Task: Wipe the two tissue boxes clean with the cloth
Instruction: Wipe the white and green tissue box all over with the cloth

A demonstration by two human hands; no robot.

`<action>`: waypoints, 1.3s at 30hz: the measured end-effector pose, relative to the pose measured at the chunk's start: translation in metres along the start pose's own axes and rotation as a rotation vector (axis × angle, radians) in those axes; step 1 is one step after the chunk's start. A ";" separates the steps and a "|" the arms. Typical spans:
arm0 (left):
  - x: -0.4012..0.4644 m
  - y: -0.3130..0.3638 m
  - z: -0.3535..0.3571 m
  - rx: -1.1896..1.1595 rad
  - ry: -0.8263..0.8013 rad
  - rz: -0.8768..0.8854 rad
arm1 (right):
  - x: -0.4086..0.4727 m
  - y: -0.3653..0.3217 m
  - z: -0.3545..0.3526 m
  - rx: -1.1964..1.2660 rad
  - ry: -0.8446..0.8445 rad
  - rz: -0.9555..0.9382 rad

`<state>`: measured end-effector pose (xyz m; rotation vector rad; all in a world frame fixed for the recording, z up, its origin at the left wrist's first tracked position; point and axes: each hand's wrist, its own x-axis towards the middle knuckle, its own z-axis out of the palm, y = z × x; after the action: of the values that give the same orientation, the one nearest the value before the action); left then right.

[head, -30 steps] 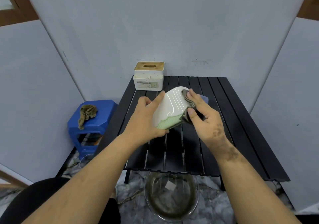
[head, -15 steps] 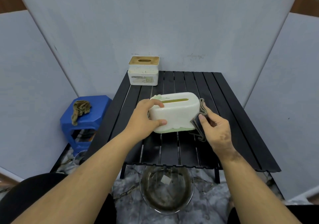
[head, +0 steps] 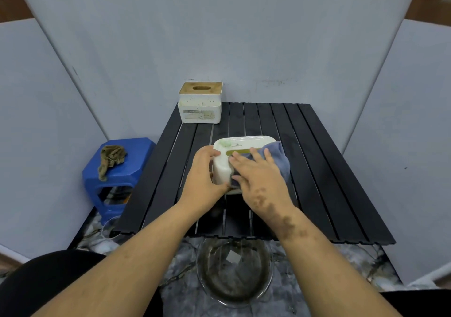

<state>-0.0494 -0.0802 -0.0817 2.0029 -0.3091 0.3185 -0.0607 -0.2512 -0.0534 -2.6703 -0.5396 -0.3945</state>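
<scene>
Head view: white tissue box (head: 228,160) lies upright, long axis crosswise, mid-table (head: 317,170); left hand (head: 202,177) grips its end, right hand (head: 258,180) presses blue cloth (head: 278,158) flat on top.

Right hand (head: 260,182) and cloth (head: 278,160) cover right half of white tissue box (head: 223,167). Label on far box (head: 200,111) too small to read. Both elbows cut off by bottom edge.

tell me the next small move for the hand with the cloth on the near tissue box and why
Probably slide the right hand and the blue cloth leftward across the white tissue box. The cloth covers only the box's right part, the left part lies bare, and the left hand holds the left end steady.
</scene>
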 end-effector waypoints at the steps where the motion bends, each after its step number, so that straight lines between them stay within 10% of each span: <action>1: 0.001 0.000 -0.001 -0.012 -0.003 0.008 | 0.000 0.007 -0.002 0.029 0.007 -0.027; 7: 0.001 0.000 -0.005 0.041 -0.048 0.009 | -0.017 0.062 -0.037 0.469 0.103 0.258; 18: 0.007 -0.007 -0.003 0.107 -0.042 0.063 | 0.066 0.025 -0.026 0.077 -0.298 0.216; 27: 0.003 -0.003 -0.004 0.091 -0.035 -0.012 | 0.005 0.071 -0.049 0.534 0.131 0.429; 39: -0.008 0.010 -0.006 -0.063 0.004 -0.204 | -0.043 0.051 -0.013 0.861 0.135 0.490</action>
<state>-0.0609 -0.0785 -0.0738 1.9522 -0.1094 0.1816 -0.0797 -0.3134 -0.0727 -1.8289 0.0219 -0.1392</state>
